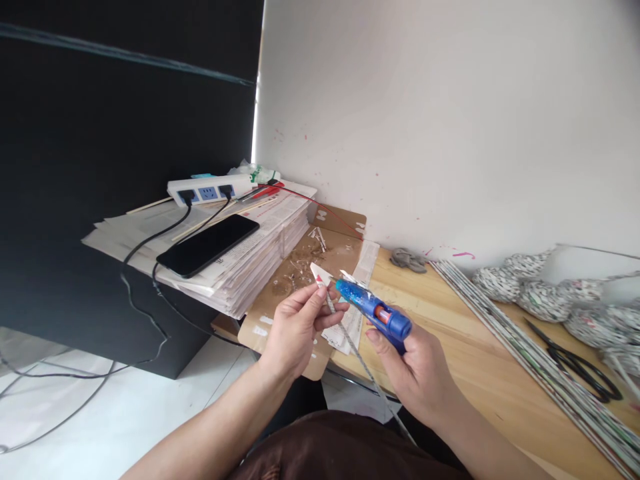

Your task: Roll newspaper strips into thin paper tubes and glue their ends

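Observation:
My left hand (300, 323) pinches a small folded white paper piece (321, 273) with a red mark, its pointed end sticking up past the fingertips. From that hand a thin rolled paper strip (367, 373) runs down towards my lap. My right hand (417, 367) is wrapped round a blue glue gun (375, 310), whose nozzle points left, close to the paper piece. Whether the nozzle touches the paper cannot be made out. Under both hands lies a brown cardboard sheet (267, 300) with glue marks and paper scraps.
At left, a newspaper stack (270, 250) bears a black phone (209, 245) and a white power strip (210, 190) with cables. On the wooden table (420, 300) at right lie long paper rods (530, 360), black scissors (575, 360) and bundled paper balls (545, 297).

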{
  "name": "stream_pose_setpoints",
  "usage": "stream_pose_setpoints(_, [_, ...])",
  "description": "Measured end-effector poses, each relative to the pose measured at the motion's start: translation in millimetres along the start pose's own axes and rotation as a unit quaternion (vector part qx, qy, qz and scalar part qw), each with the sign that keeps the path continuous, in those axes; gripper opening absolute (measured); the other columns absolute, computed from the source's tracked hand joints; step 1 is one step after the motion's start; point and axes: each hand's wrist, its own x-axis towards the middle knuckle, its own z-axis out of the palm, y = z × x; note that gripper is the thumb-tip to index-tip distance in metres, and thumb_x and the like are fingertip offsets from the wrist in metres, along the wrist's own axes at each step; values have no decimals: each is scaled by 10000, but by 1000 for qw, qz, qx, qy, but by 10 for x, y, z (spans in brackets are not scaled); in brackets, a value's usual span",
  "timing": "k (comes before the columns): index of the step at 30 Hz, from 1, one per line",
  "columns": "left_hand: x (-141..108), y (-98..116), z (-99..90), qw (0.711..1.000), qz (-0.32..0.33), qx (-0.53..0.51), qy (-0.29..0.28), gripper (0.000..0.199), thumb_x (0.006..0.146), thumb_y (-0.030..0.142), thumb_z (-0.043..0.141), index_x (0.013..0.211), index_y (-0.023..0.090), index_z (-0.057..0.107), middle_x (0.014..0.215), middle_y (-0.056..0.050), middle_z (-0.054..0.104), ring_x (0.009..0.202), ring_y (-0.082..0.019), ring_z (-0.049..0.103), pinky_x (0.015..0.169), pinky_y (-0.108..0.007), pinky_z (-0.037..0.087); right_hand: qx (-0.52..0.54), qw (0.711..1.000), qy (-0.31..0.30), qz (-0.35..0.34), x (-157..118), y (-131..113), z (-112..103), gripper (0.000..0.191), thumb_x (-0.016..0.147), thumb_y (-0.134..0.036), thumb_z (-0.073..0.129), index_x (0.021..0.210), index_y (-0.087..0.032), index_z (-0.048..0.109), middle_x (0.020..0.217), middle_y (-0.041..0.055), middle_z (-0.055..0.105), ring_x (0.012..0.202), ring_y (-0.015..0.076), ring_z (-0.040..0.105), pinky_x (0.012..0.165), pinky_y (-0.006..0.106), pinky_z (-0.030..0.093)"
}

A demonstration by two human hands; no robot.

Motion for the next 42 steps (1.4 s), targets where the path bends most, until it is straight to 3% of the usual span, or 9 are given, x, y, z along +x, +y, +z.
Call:
stream_pose_setpoints(9, [8, -12, -18, 1000, -1, -12, -6, 223, 797, 277, 651, 960, 128, 685, 824, -60, 690, 719, -124, 652, 732, -286, 572, 2, 999, -33, -20, 11, -93, 4, 156, 891, -293, 523, 1027, -221, 545, 791, -7, 634, 683, 137, 596, 629, 238, 430])
stream_pose_setpoints(17, [14, -10, -18, 999, 14, -29, -18, 163, 802, 255, 647, 905, 138, 697, 786, -35, 679, 698, -96, 629, 731, -268, 573, -10, 999, -24, -25, 15, -135, -28, 141, 892, -289, 516, 1012, -218, 538, 791, -6, 621, 673, 136, 575, 623, 237, 418])
stream_pose_setpoints(23, [25, -14, -20, 999, 15, -34, -17, 161, 797, 258, 652, 897, 140, 697, 799, -36, 677, 735, -119, 647, 753, -297, 574, -15, 1000, -17, -14, 19, -107, -30, 104, 891, -302, 518, 943, -213, 526, 709, -20, 574, 610, 127, 529, 589, 239, 392])
stream_pose_setpoints(35, [30, -11, -20, 999, 2, -37, -11, 210, 768, 290, 682, 919, 144, 685, 788, -32, 670, 694, -109, 640, 706, -257, 566, -29, 999, -40, -23, 0, -147, -43, 93, 886, -292, 504, 922, -207, 513, 701, -13, 570, 622, 135, 542, 601, 240, 398])
stream_pose_setpoints(42, [31, -18, -28, 999, 2, -46, -14, 156, 789, 264, 662, 888, 144, 672, 788, -25, 666, 704, -111, 656, 718, -261, 572, -48, 998, -23, -34, 1, -143, -58, 92, 883, -263, 499, 951, -210, 530, 754, 8, 589, 668, 157, 555, 627, 260, 403])
